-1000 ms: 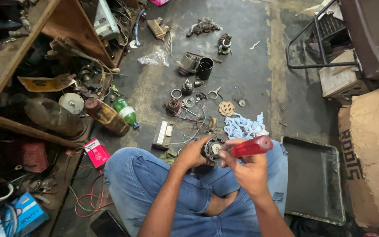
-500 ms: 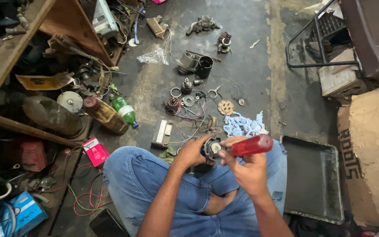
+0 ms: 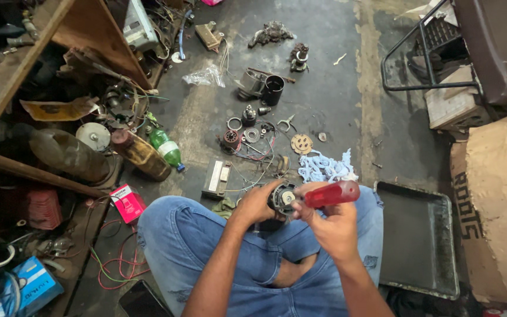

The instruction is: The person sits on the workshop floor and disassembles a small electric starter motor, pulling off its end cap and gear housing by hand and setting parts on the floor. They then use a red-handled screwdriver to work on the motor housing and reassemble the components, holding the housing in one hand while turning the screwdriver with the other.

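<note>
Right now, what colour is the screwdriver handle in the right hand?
Translucent red, seen in the head view: screwdriver handle in the right hand.

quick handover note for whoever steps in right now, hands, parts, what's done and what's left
Left hand: grips the small round motor part over the lap.
Right hand: holds the red-handled screwdriver, tip at the part's face.
Floor ahead: loose rings and round parts, a black cup-shaped housing, a blue rag; a dark tray at the right.
Done: several parts already lie apart on the floor.
Left: the held part is still being worked with the screwdriver.
</note>
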`<state>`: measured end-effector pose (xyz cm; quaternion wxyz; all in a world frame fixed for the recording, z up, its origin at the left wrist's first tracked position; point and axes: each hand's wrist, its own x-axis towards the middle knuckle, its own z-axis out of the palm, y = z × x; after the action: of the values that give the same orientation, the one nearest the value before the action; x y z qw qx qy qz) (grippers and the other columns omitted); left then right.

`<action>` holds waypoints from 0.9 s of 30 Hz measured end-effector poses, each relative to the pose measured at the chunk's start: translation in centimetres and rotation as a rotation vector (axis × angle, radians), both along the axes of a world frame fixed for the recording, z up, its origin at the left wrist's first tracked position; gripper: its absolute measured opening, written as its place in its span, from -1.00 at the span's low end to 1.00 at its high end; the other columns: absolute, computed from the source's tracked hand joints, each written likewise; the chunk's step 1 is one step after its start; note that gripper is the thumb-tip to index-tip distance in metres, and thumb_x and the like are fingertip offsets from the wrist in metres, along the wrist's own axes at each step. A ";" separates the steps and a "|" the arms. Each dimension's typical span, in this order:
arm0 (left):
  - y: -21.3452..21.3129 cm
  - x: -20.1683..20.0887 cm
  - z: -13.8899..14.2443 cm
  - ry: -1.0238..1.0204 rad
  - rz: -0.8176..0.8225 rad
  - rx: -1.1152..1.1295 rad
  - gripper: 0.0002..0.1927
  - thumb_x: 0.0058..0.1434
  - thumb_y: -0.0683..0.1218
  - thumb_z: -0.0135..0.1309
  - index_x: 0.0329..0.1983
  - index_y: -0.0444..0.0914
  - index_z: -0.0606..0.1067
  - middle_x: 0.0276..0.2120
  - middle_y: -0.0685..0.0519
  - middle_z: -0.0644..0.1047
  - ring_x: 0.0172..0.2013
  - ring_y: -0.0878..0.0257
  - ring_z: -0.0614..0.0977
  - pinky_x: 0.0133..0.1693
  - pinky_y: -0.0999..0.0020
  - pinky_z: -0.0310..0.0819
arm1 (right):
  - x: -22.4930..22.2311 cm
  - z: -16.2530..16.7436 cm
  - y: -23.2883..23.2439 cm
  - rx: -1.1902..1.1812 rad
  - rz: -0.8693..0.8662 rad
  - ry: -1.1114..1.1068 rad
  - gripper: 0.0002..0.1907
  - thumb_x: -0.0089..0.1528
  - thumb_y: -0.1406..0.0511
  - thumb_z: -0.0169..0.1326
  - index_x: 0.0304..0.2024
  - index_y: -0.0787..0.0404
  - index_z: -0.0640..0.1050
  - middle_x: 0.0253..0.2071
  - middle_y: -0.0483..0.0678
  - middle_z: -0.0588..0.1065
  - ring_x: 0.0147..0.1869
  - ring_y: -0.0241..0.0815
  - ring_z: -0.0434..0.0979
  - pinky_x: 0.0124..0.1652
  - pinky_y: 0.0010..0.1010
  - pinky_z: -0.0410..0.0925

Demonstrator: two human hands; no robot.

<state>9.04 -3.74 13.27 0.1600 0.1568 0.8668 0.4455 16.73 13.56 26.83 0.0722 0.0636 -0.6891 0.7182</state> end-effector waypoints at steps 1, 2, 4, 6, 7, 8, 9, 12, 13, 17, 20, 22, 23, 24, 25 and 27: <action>0.0 0.0 0.0 -0.005 0.010 -0.006 0.07 -0.28 -0.02 0.51 0.39 0.05 0.33 0.00 -0.15 0.61 0.02 -0.17 0.62 0.00 0.00 0.51 | 0.0 0.1 0.0 0.013 -0.003 -0.055 -0.76 0.25 0.44 0.23 -0.05 0.42 0.56 -0.21 0.04 0.62 -0.27 -0.24 0.64 -0.29 -0.44 0.49; 0.0 0.1 0.1 -0.005 0.010 0.001 0.07 -0.29 -0.02 0.50 0.39 0.05 0.33 0.00 -0.15 0.62 0.02 -0.16 0.62 0.00 0.01 0.52 | 0.0 0.1 0.0 0.027 -0.008 -0.113 -0.77 0.25 0.43 0.19 -0.05 0.41 0.58 -0.22 0.04 0.65 -0.30 -0.23 0.66 -0.33 -0.45 0.48; -0.1 0.0 0.1 -0.002 0.006 0.016 0.08 -0.30 -0.04 0.49 0.40 0.05 0.33 0.00 -0.13 0.63 0.02 -0.15 0.63 -0.01 0.02 0.53 | 0.3 0.4 0.1 0.031 0.020 -0.033 -0.74 0.30 0.40 0.12 0.02 0.38 0.57 -0.18 -0.01 0.64 -0.24 -0.28 0.65 -0.24 -0.47 0.52; -0.1 0.0 0.1 -0.004 0.002 0.025 0.08 -0.32 -0.02 0.52 0.37 0.02 0.33 0.00 -0.14 0.62 0.02 -0.15 0.63 0.00 0.03 0.53 | 0.3 0.4 0.2 0.064 0.016 0.030 -0.75 0.32 0.40 0.10 0.04 0.38 0.57 -0.17 -0.02 0.64 -0.22 -0.30 0.64 -0.20 -0.48 0.54; -0.1 0.0 0.2 -0.005 -0.001 0.030 0.08 -0.33 -0.02 0.53 0.36 0.00 0.32 0.00 -0.15 0.62 0.03 -0.15 0.62 0.00 0.03 0.52 | 0.3 0.3 0.2 0.098 -0.008 0.053 -0.77 0.33 0.41 0.11 0.02 0.39 0.58 -0.17 -0.01 0.64 -0.22 -0.29 0.64 -0.21 -0.47 0.54; 0.0 0.0 0.2 -0.012 -0.003 0.029 0.08 -0.33 -0.01 0.52 0.36 0.01 0.33 0.00 -0.15 0.62 0.02 -0.15 0.63 0.00 0.03 0.52 | 0.3 0.2 0.2 0.132 -0.031 0.077 -0.79 0.33 0.42 0.12 0.00 0.39 0.59 -0.17 -0.01 0.65 -0.22 -0.28 0.64 -0.22 -0.47 0.54; 0.0 0.0 0.2 -0.016 -0.003 0.025 0.08 -0.32 -0.01 0.52 0.37 0.02 0.34 -0.01 -0.14 0.63 0.02 -0.14 0.63 0.00 0.03 0.52 | 0.1 0.1 0.2 0.213 -0.082 0.120 -0.81 0.29 0.42 0.20 -0.05 0.38 0.61 -0.21 0.00 0.64 -0.23 -0.27 0.64 -0.21 -0.45 0.53; 0.0 -0.1 0.2 -0.008 -0.003 0.043 0.07 -0.33 -0.02 0.52 0.36 0.01 0.35 -0.02 -0.15 0.63 0.01 -0.14 0.64 0.00 0.03 0.53 | -0.5 -0.2 0.2 0.270 -0.142 0.107 -0.78 0.20 0.45 0.33 -0.12 0.37 0.62 -0.28 0.01 0.62 -0.26 -0.24 0.64 -0.23 -0.41 0.50; 0.0 -0.1 0.2 0.000 -0.003 0.055 0.06 -0.33 -0.02 0.52 0.35 0.01 0.35 -0.02 -0.15 0.62 0.01 -0.14 0.64 0.00 0.03 0.53 | -0.6 -0.2 0.3 0.169 -0.101 0.009 -0.76 0.19 0.47 0.30 -0.09 0.39 0.60 -0.28 0.01 0.60 -0.29 -0.23 0.63 -0.29 -0.40 0.49; 0.0 -0.1 0.2 0.010 -0.003 0.024 0.03 -0.29 -0.03 0.49 0.37 0.02 0.36 -0.02 -0.16 0.63 0.01 -0.16 0.64 0.00 0.02 0.53 | -0.4 -0.2 0.6 -0.033 0.051 -0.145 -0.73 0.23 0.41 0.19 -0.01 0.33 0.60 -0.23 -0.02 0.64 -0.26 -0.26 0.67 -0.23 -0.40 0.59; 0.0 0.0 0.1 0.008 0.001 0.013 0.04 -0.29 -0.01 0.50 0.37 0.03 0.35 -0.02 -0.17 0.62 0.01 -0.17 0.62 0.00 0.01 0.52 | 0.3 -0.4 0.7 0.075 0.058 0.014 -0.77 0.31 0.44 0.15 0.03 0.37 0.62 -0.16 0.01 0.65 -0.21 -0.24 0.67 -0.18 -0.39 0.58; 0.1 0.1 -0.1 0.007 0.000 0.007 0.09 -0.32 0.01 0.53 0.38 0.04 0.32 -0.02 -0.18 0.60 0.00 -0.20 0.59 -0.01 -0.02 0.50 | 0.3 -0.7 0.7 0.309 -0.074 0.159 -0.80 0.25 0.46 0.28 -0.07 0.34 0.62 -0.20 0.02 0.64 -0.18 -0.21 0.68 -0.15 -0.36 0.56; 0.1 0.3 -0.3 0.016 -0.003 0.026 0.08 -0.32 0.02 0.54 0.36 0.03 0.33 -0.01 -0.17 0.60 0.01 -0.19 0.60 -0.01 -0.01 0.50 | 0.3 -0.9 0.7 0.426 -0.138 0.222 -0.79 0.22 0.47 0.34 -0.11 0.33 0.62 -0.22 0.03 0.64 -0.17 -0.19 0.68 -0.13 -0.34 0.55; 0.1 0.2 -0.4 0.030 -0.008 0.044 0.07 -0.32 0.03 0.54 0.35 0.02 0.34 0.00 -0.16 0.61 0.01 -0.19 0.61 0.00 -0.01 0.51 | 0.2 -1.1 0.6 0.295 -0.119 0.139 -0.77 0.21 0.49 0.32 -0.10 0.36 0.59 -0.21 0.04 0.62 -0.18 -0.20 0.66 -0.16 -0.34 0.55; 0.2 0.1 -0.5 0.047 -0.015 0.064 0.05 -0.32 0.04 0.54 0.33 0.01 0.34 0.01 -0.15 0.61 0.01 -0.18 0.62 0.00 0.00 0.52 | 0.0 -1.2 0.5 0.164 -0.105 0.059 -0.75 0.21 0.52 0.31 -0.08 0.39 0.56 -0.20 0.06 0.59 -0.19 -0.20 0.64 -0.18 -0.33 0.55; 0.2 0.2 -0.7 0.017 -0.017 0.036 0.06 -0.30 0.03 0.52 0.36 0.02 0.34 0.00 -0.16 0.62 0.02 -0.18 0.62 0.01 -0.01 0.52 | -0.1 -1.2 0.6 0.000 -0.059 -0.056 -0.72 0.22 0.51 0.25 -0.03 0.40 0.53 -0.17 0.07 0.59 -0.21 -0.21 0.64 -0.21 -0.35 0.56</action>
<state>9.27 -3.52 12.58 0.1535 0.1708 0.8587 0.4582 16.65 14.19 25.67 0.0740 0.0234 -0.6925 0.7173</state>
